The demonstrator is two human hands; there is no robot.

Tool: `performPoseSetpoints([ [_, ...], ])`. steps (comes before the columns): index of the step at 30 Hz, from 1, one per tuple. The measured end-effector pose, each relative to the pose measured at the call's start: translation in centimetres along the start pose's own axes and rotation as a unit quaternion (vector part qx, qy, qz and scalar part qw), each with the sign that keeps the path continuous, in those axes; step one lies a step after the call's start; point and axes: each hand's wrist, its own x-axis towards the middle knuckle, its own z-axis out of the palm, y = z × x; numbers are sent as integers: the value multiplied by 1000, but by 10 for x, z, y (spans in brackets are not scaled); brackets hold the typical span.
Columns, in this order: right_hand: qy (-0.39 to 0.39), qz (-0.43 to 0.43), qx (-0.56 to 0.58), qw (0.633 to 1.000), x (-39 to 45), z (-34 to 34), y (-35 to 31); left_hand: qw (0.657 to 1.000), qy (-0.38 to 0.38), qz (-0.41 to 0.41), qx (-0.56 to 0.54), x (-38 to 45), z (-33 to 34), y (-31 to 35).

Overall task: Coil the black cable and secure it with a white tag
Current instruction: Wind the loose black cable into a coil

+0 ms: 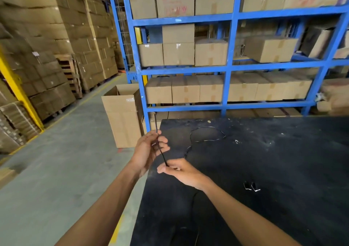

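Black cable is thin & glossy, one end pinched in left hand, a short straight run down to right hand, both grips closed narrow on it. Rest snakes in a loose loop over the matte black surface, far side. Looks like coiling's barely begun imo. Next: wind even loops w/o kinks. Small whitish bits near right, maybe tags, can't tell.

I see a big black table with white specks on it. Behind it stands a blue rack full of brown boxes. An open box sits on the grey floor beside the rack. More boxes are piled high on the left, by a yellow post.
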Motion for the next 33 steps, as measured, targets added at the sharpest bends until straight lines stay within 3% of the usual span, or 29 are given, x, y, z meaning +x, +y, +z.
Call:
performPoseSetpoints([
  [5, -1, 2, -19, 1000, 6, -10, 3, 997, 33, 65, 15, 1, 3, 34],
  [8, -15, 30, -47, 998, 11, -23, 9, 994, 8, 94, 48, -5, 0, 56],
  [16, 37, 80, -106, 990, 45, -45, -39, 963, -33, 122, 236, -31, -5, 91],
  [19, 64, 76, -84, 991, 56, -50, -58, 951, -59, 102, 288, -38, -7, 94],
  [23, 63, 50, 54, 995, 65, -58, -85, 938, -94, 21, 332, -39, -21, 79],
  [26, 39, -5, 114, 993, 64, -55, -109, 917, -23, -10, 398, -28, -36, 54],
  [29, 31, -39, 121, 991, 57, -46, -126, 913, 57, 17, 403, -19, -46, 37],
  [33, 25, -75, 67, 995, 47, -28, -138, 916, 65, 63, 392, -18, -46, 31],
])
